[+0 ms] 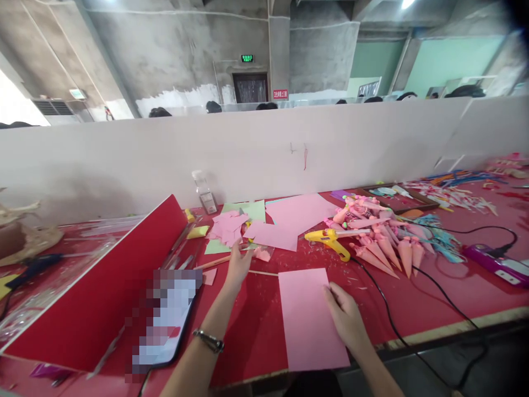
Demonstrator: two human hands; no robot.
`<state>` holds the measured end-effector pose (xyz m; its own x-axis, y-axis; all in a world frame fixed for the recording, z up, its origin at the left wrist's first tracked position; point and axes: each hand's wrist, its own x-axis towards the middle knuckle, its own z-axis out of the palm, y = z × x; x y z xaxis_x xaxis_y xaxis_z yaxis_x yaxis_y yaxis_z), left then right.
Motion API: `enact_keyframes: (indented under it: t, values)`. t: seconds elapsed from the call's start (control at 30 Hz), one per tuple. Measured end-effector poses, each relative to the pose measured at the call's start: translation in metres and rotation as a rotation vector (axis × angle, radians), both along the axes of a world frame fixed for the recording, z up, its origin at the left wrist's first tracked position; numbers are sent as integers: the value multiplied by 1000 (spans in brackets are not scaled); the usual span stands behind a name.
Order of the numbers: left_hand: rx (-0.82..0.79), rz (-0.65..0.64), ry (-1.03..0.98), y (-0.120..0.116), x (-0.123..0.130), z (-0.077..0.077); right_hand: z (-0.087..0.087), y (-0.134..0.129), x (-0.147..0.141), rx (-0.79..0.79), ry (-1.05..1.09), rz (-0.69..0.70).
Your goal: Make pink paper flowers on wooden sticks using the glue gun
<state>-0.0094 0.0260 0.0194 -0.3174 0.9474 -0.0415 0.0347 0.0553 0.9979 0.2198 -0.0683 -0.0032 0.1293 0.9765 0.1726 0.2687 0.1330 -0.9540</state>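
Note:
My right hand grips the right edge of a pink paper sheet near the table's front. My left hand is stretched forward with thumb and fingers apart, close to a heap of pink paper pieces; nothing shows between its fingers. A thin wooden stick lies between that hand and the sheet. Beyond it are a larger pink sheet and green paper. To the right, a yellow hot glue gun rests beside a pile of pink paper cones.
A phone leans by my left forearm, near a standing red board. A clear bottle stands by the white partition. Black cords cross the right side towards a purple power strip.

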Motion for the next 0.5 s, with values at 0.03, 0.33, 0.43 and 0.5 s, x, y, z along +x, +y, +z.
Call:
enact_keyframes:
  t: [0.03,0.33,0.43,0.5]
  values:
    - [20,-14,42,-5,-1,0,0,0,0,7,-5,-3]
    - [24,-419,321,-67,11,-2,-2,2,-3,34,-17,-29]
    - [-15,-549,273,-80,22,-7,-5,3,-6,42,-15,-24]
    - [-5,-564,290,-84,27,-9,-5,2,-8,52,-12,-12]
